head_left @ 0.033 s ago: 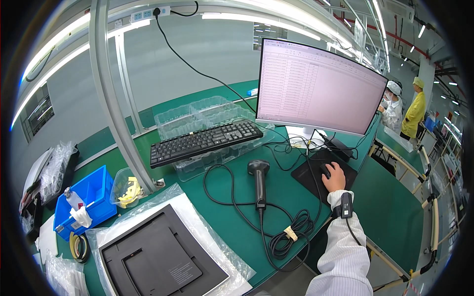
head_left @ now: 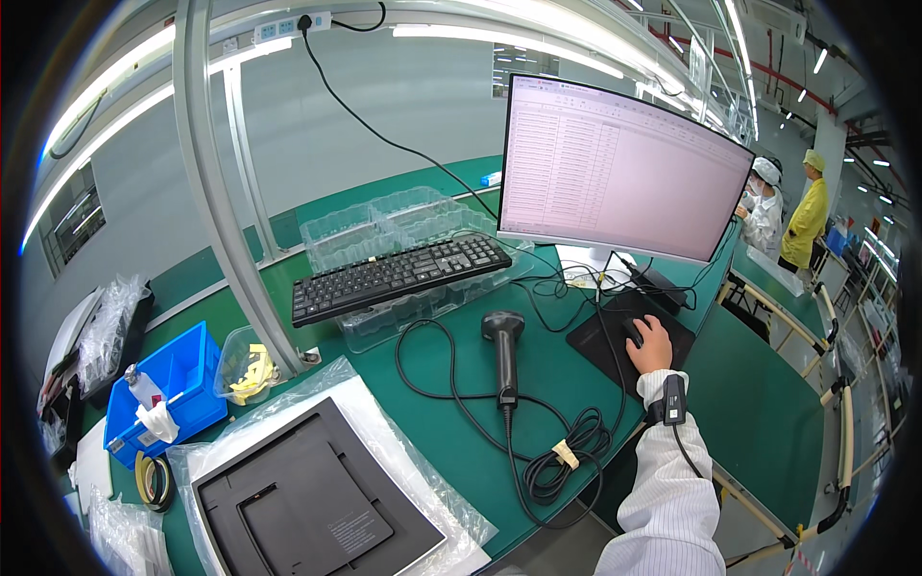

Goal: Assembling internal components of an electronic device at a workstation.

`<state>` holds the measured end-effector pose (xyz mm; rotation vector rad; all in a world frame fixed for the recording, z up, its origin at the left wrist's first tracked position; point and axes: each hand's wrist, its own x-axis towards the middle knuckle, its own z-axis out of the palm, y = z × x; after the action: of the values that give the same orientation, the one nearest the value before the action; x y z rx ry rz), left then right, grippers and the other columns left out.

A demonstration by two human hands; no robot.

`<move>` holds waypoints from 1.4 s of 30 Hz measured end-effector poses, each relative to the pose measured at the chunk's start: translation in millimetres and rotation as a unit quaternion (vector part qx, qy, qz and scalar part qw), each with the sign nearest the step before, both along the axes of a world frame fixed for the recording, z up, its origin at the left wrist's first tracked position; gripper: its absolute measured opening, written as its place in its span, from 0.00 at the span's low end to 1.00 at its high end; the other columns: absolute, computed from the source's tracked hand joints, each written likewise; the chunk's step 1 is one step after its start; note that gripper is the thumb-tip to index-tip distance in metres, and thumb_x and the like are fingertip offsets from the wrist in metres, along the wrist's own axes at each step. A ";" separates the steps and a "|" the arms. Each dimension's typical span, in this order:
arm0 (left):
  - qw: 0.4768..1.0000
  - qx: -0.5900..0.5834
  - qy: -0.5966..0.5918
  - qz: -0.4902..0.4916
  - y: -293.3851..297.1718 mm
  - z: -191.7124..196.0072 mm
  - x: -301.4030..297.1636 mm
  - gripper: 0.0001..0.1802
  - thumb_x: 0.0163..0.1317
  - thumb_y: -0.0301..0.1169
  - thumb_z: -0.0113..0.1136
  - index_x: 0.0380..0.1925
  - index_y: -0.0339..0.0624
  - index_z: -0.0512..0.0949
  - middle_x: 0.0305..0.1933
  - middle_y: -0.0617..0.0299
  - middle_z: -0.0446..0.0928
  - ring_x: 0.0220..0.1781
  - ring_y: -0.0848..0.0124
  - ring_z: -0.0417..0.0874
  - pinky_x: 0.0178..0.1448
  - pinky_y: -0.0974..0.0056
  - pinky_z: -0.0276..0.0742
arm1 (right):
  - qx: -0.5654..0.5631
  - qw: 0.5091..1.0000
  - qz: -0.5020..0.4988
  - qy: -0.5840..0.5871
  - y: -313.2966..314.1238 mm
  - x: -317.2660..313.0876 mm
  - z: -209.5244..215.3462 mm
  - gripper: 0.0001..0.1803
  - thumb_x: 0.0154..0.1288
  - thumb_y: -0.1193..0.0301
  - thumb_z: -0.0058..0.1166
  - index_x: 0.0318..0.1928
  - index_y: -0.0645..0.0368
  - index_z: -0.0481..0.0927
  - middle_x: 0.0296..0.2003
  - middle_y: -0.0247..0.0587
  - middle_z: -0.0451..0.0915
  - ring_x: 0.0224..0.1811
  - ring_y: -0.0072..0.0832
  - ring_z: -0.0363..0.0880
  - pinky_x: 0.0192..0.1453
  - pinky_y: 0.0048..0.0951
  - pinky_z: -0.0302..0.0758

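Mouse [head_left: 632,332] is where it's all at, folks: black one, sitting on the dark mouse pad [head_left: 597,341] in front of the monitor [head_left: 663,173], toward the right side of the green counter [head_left: 557,370]. From my end of the link, I see the right hand [head_left: 653,348] draped over it with the fingers curled round, so I'd call the grip narrow and holding the mouse, probably pretty loosely. Can't tell if any finger is pressing a button. As for the left hand, it's out of view, so I can't tell what its grip is doing.

What just changed? Honestly, nothing I can spot. Hand, mouse and the on-screen grid all match the picture right before. For the mouse work I'd read that as a hold, no visible progress. No hand on the keyboard [head_left: 394,278], which is propped on a clear plastic tray [head_left: 355,230], or on the handheld scanner [head_left: 505,360], whose coiled cable [head_left: 552,477] sits near the counter's front edge.
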<state>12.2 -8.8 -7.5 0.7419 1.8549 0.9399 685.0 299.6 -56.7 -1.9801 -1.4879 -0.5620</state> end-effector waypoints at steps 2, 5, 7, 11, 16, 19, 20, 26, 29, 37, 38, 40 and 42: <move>1.000 -0.006 0.007 -0.010 0.4 -0.9 -1.1 0.13 0.54 0.33 0.57 0.33 0.34 0.73 0.29 0.67 0.71 0.31 0.79 0.68 0.34 0.73 0.63 | -0.001 1.000 0.001 -0.001 -0.4 0.4 0.3 0.21 0.42 0.68 0.58 0.42 0.53 0.75 0.48 0.39 0.68 0.48 0.38 0.68 0.49 0.36 0.68; 1.000 0.004 -0.003 0.004 -3.4 -4.3 -4.4 0.12 0.54 0.33 0.57 0.32 0.34 0.73 0.27 0.69 0.69 0.28 0.79 0.67 0.32 0.73 0.62 | -0.005 1.000 -0.002 0.002 0.8 -2.1 1.1 0.21 0.42 0.68 0.58 0.42 0.53 0.75 0.48 0.40 0.68 0.48 0.38 0.68 0.49 0.36 0.68; 1.000 -0.007 -0.010 -0.004 -1.9 -1.8 -3.5 0.11 0.54 0.33 0.57 0.30 0.35 0.72 0.23 0.71 0.67 0.25 0.80 0.64 0.28 0.73 0.59 | -0.007 1.000 -0.005 0.004 0.4 -1.8 1.1 0.21 0.42 0.67 0.58 0.42 0.53 0.75 0.48 0.39 0.68 0.48 0.38 0.68 0.49 0.36 0.68; 1.000 0.003 0.013 0.001 -0.1 -0.6 1.9 0.11 0.54 0.33 0.57 0.28 0.36 0.72 0.21 0.73 0.64 0.22 0.81 0.60 0.25 0.73 0.55 | -0.008 1.000 -0.003 0.006 0.4 -2.1 1.2 0.21 0.42 0.67 0.58 0.42 0.53 0.75 0.48 0.39 0.68 0.48 0.38 0.68 0.49 0.36 0.68; 0.999 0.004 0.028 -0.018 1.4 3.6 4.0 0.10 0.54 0.34 0.56 0.22 0.40 0.71 0.18 0.74 0.61 0.19 0.81 0.59 0.22 0.73 0.52 | -0.006 1.000 -0.001 0.000 0.4 -0.9 0.8 0.21 0.41 0.68 0.58 0.42 0.53 0.75 0.47 0.39 0.68 0.47 0.38 0.68 0.48 0.36 0.68; 1.000 0.018 0.016 -0.011 2.9 2.6 6.5 0.11 0.54 0.35 0.56 0.21 0.41 0.70 0.16 0.74 0.59 0.17 0.81 0.58 0.21 0.73 0.51 | -0.003 1.000 -0.001 -0.001 1.1 1.2 -1.1 0.21 0.41 0.68 0.58 0.42 0.53 0.75 0.47 0.39 0.69 0.47 0.39 0.68 0.48 0.36 0.68; 1.000 0.017 0.015 -0.011 3.2 1.8 7.6 0.11 0.54 0.35 0.56 0.21 0.41 0.70 0.16 0.74 0.59 0.17 0.81 0.58 0.21 0.73 0.51 | -0.004 1.000 -0.001 -0.001 0.7 1.4 -0.8 0.21 0.41 0.68 0.58 0.42 0.53 0.75 0.47 0.39 0.69 0.47 0.39 0.68 0.48 0.36 0.68; 0.999 0.005 0.030 -0.012 -3.5 -3.9 -2.5 0.10 0.54 0.34 0.56 0.23 0.39 0.70 0.16 0.74 0.59 0.17 0.81 0.57 0.21 0.73 0.52 | 0.014 1.000 0.005 -0.007 -0.5 -5.7 8.8 0.21 0.42 0.67 0.57 0.42 0.55 0.74 0.48 0.44 0.68 0.48 0.41 0.68 0.49 0.37 0.67; 1.000 0.015 0.014 0.006 -1.1 -2.9 0.5 0.10 0.54 0.33 0.56 0.25 0.38 0.71 0.17 0.73 0.60 0.18 0.81 0.58 0.21 0.73 0.52 | 0.087 0.996 0.015 -0.019 3.0 -8.7 20.6 0.20 0.45 0.67 0.54 0.42 0.60 0.73 0.47 0.46 0.69 0.47 0.42 0.69 0.50 0.36 0.67; 1.000 0.005 0.025 -0.007 3.6 3.4 5.7 0.09 0.54 0.32 0.55 0.24 0.37 0.71 0.18 0.72 0.61 0.20 0.80 0.59 0.22 0.71 0.54 | 0.078 0.931 0.308 0.178 84.5 -85.4 86.8 0.20 0.49 0.77 0.46 0.47 0.61 0.70 0.40 0.45 0.75 0.46 0.38 0.72 0.50 0.29 0.66; 1.000 0.004 0.024 0.001 1.7 3.4 4.8 0.09 0.54 0.32 0.55 0.24 0.37 0.71 0.18 0.72 0.61 0.20 0.80 0.59 0.22 0.71 0.54 | 0.045 0.926 0.329 0.180 95.7 -109.4 95.9 0.21 0.48 0.78 0.43 0.47 0.60 0.70 0.39 0.43 0.76 0.45 0.37 0.72 0.49 0.29 0.66; 1.000 0.005 0.016 -0.001 1.5 3.8 4.9 0.09 0.54 0.32 0.55 0.23 0.38 0.71 0.18 0.73 0.61 0.20 0.80 0.59 0.22 0.71 0.54 | 0.018 0.908 0.378 0.180 117.7 -135.4 103.0 0.25 0.44 0.81 0.39 0.48 0.59 0.69 0.37 0.42 0.76 0.41 0.38 0.73 0.46 0.30 0.67; 1.000 -0.006 0.016 -0.010 2.7 5.7 4.2 0.09 0.54 0.32 0.54 0.23 0.38 0.71 0.18 0.73 0.61 0.20 0.80 0.59 0.22 0.72 0.54 | 0.015 0.910 0.387 0.147 143.0 -148.5 99.5 0.26 0.43 0.82 0.38 0.48 0.59 0.69 0.37 0.43 0.76 0.41 0.41 0.72 0.46 0.33 0.67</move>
<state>16.5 -6.1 -1.8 0.7704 1.8764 0.9076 536.5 442.6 42.8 -1.2084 -1.8612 0.0579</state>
